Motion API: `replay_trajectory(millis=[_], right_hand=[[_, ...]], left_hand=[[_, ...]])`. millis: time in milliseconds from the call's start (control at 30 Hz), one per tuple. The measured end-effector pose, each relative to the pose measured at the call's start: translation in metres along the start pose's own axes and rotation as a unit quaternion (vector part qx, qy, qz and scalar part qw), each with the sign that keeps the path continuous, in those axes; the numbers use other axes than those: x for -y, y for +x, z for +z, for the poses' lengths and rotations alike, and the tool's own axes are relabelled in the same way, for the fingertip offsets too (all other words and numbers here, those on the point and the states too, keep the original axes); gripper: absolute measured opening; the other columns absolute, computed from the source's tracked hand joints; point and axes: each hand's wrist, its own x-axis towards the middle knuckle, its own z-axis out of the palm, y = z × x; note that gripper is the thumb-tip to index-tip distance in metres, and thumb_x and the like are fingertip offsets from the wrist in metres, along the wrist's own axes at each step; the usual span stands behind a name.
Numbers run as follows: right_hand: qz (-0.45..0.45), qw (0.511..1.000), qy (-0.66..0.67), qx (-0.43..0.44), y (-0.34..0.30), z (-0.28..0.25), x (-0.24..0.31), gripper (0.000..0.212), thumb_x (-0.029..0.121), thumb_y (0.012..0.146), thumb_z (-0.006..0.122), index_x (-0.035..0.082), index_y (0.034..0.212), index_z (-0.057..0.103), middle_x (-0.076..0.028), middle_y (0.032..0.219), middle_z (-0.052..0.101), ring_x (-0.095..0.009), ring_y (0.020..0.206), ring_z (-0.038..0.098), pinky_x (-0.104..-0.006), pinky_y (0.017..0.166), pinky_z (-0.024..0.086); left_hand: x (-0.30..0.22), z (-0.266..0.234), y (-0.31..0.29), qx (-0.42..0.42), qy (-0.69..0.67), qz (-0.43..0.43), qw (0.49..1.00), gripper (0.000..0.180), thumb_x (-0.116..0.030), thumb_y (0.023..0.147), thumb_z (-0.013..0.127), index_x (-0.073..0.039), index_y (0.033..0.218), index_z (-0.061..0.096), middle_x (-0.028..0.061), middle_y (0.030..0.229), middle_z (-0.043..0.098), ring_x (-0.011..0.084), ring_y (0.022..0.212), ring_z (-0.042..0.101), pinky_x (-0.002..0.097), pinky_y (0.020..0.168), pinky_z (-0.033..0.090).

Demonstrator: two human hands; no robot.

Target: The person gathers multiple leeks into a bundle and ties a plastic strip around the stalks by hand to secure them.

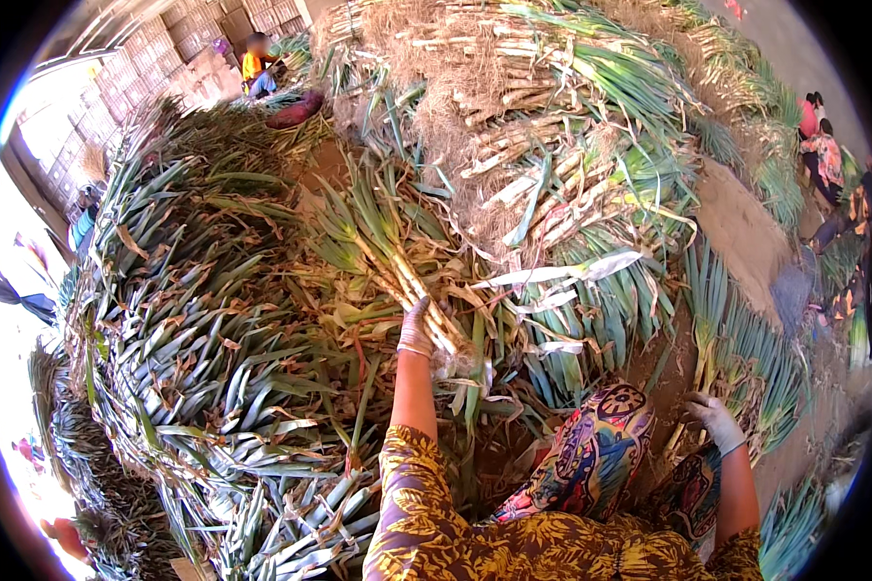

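Note:
My left hand [416, 332], in a thin whitish glove, is closed round a small bunch of leeks [389, 259]. Their pale stalks and roots lie by my hand, and their green leaves point up and away to the left. Loose dry leaves [344, 334] lie under and beside the bunch. Out to the right, my right hand [717, 422], also gloved, is held with its fingers stretched leftward and slightly apart. Nothing shows in it; it is beside a row of leeks [746, 358] lying on the ground.
A big heap of leeks [223, 320] spreads across the left. Ahead, trimmed leeks [552, 126] are piled with roots showing. White strips [562, 271] lie across leaves. Patterned cloth [591, 450] covers my lap. One person [256, 66] sits far back; others [824, 160] are at right.

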Motion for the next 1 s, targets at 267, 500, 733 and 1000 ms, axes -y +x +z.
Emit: replay_trajectory(millis=[267, 500, 733, 1000], right_hand=[[-0.005, 1.0, 0.0, -0.006, 0.01, 0.003, -0.024, 0.054, 0.033, 0.094, 0.061, 0.001, 0.135, 0.049, -0.012, 0.115, 0.067, -0.023, 0.093, 0.068, -0.0362, 0.079, 0.053], [-0.042, 0.998, -0.05, -0.015, 0.009, 0.003, -0.025, 0.043, 0.03, 0.095, 0.061, 0.0, 0.126, 0.057, -0.007, 0.11, 0.067, -0.016, 0.09, 0.064, -0.0304, 0.074, 0.051], [-0.084, 0.995, 0.059, 0.0, 0.027, -0.009, -0.069, 0.046, 0.026, 0.097, 0.056, -0.002, 0.133, 0.049, -0.012, 0.123, 0.06, -0.022, 0.109, 0.059, -0.0335, 0.094, 0.046], [-0.229, 0.954, 0.181, -0.068, -0.053, -0.041, -0.026, 0.049, 0.028, 0.099, 0.05, -0.001, 0.137, 0.045, -0.014, 0.132, 0.054, -0.026, 0.121, 0.055, -0.0379, 0.104, 0.042]], left_hand=[[0.016, -0.03, 0.011, -0.063, 0.087, -0.012, 0.994, 0.04, -0.03, 0.084, 0.073, -0.002, 0.11, 0.059, 0.0125, 0.094, 0.066, 0.0293, 0.083, 0.066, 0.0433, 0.075, 0.058], [0.052, -0.031, -0.027, -0.086, 0.062, -0.005, 0.994, 0.067, -0.043, 0.085, 0.07, -0.007, 0.138, 0.048, 0.0113, 0.133, 0.055, 0.0307, 0.116, 0.055, 0.0453, 0.097, 0.046], [0.043, -0.05, -0.023, -0.127, 0.091, -0.034, 0.987, 0.061, -0.038, 0.088, 0.07, -0.008, 0.136, 0.047, 0.0114, 0.127, 0.059, 0.0299, 0.112, 0.058, 0.0469, 0.094, 0.049], [0.041, -0.06, -0.028, -0.045, 0.225, -0.032, 0.973, 0.064, -0.042, 0.088, 0.068, -0.009, 0.138, 0.047, 0.0116, 0.135, 0.054, 0.0291, 0.121, 0.05, 0.0445, 0.102, 0.04]])
